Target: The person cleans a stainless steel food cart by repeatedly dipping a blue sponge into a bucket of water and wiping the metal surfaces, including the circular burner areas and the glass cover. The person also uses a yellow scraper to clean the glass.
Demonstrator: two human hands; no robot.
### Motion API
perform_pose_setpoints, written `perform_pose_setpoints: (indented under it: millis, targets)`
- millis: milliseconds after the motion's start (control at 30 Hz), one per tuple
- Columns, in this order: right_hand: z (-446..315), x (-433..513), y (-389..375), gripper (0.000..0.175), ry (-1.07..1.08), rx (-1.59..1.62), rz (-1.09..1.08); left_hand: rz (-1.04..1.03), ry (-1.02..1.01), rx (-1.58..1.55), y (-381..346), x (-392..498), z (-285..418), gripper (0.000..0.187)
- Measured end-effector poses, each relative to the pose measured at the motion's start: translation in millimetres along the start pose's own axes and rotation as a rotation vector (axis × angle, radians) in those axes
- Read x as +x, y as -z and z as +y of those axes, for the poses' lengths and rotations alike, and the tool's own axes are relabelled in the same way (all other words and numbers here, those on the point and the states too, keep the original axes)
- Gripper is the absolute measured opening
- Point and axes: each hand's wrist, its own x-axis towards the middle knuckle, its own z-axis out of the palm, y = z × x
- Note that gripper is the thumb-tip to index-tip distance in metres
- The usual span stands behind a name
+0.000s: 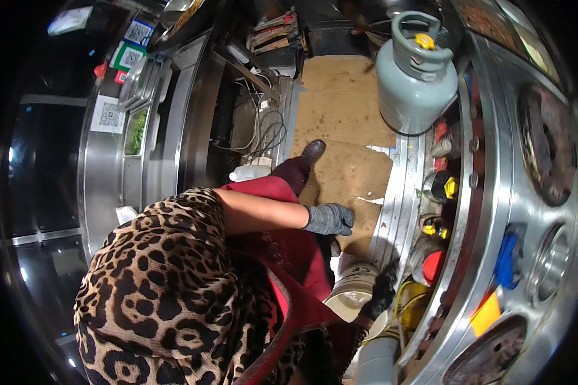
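My left hand (pixel 331 220), in a grey knitted glove, hangs over the cardboard on the floor with its fingers curled; no object shows in it. My right hand (pixel 385 286), in a dark glove, is in shadow at the lower right, by the rim of a white plastic bucket (pixel 351 279). Whether it grips anything is hard to see. A red apron (pixel 294 255) covers my front, over a leopard-print top. Below the bucket stands a grey container (pixel 378 358), partly hidden by my arm.
A grey gas cylinder (pixel 409 86) stands on the floor near the steel stove counter (pixel 498 192). Bottles and a red-lidded container (pixel 431 267) line the shelf under it. Cables (pixel 269 127) lie at the left, beside a white plastic jug (pixel 250 173). Cardboard (pixel 342 115) covers the floor.
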Motion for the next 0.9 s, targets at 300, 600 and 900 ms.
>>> perform_pose_setpoints:
  millis: [300, 600, 900]
  targets:
    - [-197.2, 48.1, -211.9, 0.056, 0.142, -0.107, -0.796, -0.222, -0.025, -0.913, 49.1, 92.2, -147.8, 0.027]
    - [-214.6, 105.5, -333.3, 0.040, -0.059, 0.092, -0.774, 0.652, -0.256, -1.911, 353.3, 62.3, -181.8, 0.016]
    - [-251.2, 146.8, -392.4, 0.029, 0.203, -0.475, -0.889, 1.274, -0.007, -1.836, 514.9, 107.8, -245.0, 0.016]
